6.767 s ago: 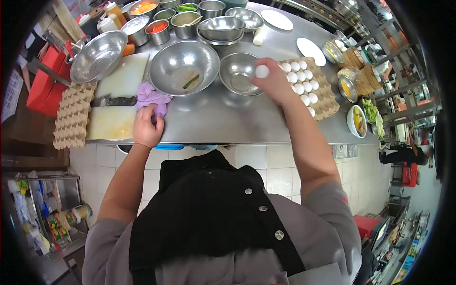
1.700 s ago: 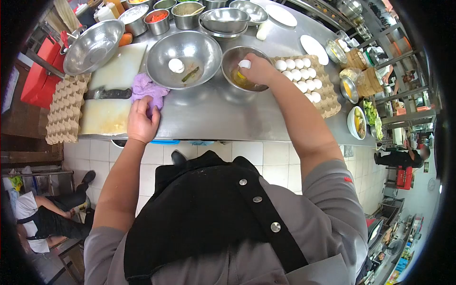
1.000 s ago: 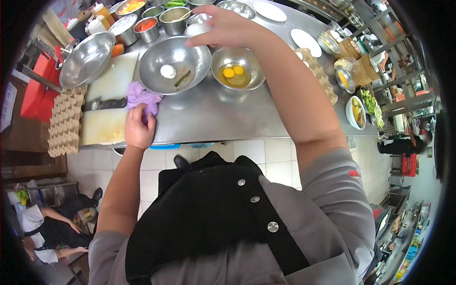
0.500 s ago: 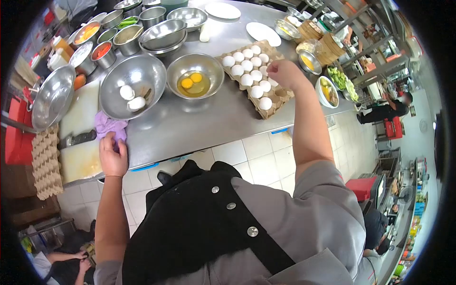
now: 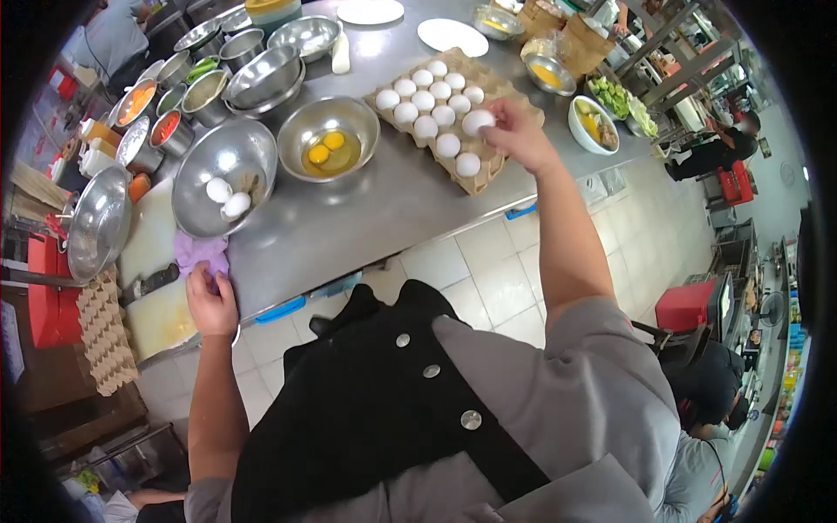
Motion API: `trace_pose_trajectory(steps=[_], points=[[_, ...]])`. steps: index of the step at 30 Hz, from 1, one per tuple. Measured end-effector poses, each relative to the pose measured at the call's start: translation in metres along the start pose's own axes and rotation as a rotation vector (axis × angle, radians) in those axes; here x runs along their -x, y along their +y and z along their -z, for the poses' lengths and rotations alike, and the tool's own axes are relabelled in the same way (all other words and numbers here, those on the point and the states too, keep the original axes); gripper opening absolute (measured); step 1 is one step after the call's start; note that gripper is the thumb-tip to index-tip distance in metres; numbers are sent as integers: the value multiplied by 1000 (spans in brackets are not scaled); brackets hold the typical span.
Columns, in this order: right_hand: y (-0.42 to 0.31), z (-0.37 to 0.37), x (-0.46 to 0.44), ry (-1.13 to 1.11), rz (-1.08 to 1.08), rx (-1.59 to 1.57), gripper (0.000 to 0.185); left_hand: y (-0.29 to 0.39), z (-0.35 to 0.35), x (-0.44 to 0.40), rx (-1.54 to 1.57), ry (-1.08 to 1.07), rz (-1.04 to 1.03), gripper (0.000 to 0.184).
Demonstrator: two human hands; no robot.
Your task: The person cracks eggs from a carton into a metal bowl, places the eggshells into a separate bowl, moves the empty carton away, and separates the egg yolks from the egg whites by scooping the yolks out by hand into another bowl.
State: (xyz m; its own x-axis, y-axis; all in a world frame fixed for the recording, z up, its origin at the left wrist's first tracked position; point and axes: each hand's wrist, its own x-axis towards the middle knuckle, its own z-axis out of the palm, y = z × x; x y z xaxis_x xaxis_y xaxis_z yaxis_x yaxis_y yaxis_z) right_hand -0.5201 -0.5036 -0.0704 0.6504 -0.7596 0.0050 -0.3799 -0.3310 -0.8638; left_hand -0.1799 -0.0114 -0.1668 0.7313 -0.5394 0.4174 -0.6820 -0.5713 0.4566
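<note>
My right hand (image 5: pixel 520 138) is closed on a white egg (image 5: pixel 478 122), held over the cardboard egg tray (image 5: pixel 513 87). Several more white eggs stand in that tray. My left hand (image 5: pixel 211 301) rests at the table's near edge, its fingers apart and touching a crumpled purple cloth (image 5: pixel 200 253). Two raw yolks in clear egg white lie inside a steel bowl (image 5: pixel 356 118) left of the tray. Further left, a bigger steel bowl (image 5: pixel 196 157) contains white eggshells.
A knife (image 5: pixel 157 281) lies on the cutting board (image 5: pixel 146 218) beside my left hand. An empty egg tray (image 5: pixel 106 340) leans at the far left. Steel bowls and tubs of cut vegetables (image 5: pixel 138 103) crowd the back left. Right of the eggs stands a white bowl (image 5: pixel 593 126) of food.
My right hand has taken an egg and lifted it slightly from the tray. My left hand stays by the purple cloth. The camera view has shifted and turned a little.
</note>
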Motion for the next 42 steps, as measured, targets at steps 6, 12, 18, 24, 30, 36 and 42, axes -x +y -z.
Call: trace_pose_trajectory(steps=[6, 12, 18, 24, 30, 36, 42], points=[[-11, -29, 105, -273, -107, -1388, 46, -8, -3, 3, -9, -28, -12, 30], [24, -76, 158, 131, -62, -31, 46, -6, -3, 3, 11, -41, 36, 30], [47, -100, 162, 191, 176, 345, 60, -7, -4, 2, -44, -4, -55, 30], [-4, -90, 121, 102, 66, -200, 50, -6, -2, 2, 6, -51, 57, 31], [-97, -105, 14, -159, 53, -329, 46, 2, 2, 3, -25, 17, 3, 31], [-132, -169, -56, -228, 327, 386, 47, 4, 6, 0, -16, 10, 20, 30], [-112, -203, -79, -287, 374, 584, 47, 3, 7, 1, 16, 0, 38, 30]])
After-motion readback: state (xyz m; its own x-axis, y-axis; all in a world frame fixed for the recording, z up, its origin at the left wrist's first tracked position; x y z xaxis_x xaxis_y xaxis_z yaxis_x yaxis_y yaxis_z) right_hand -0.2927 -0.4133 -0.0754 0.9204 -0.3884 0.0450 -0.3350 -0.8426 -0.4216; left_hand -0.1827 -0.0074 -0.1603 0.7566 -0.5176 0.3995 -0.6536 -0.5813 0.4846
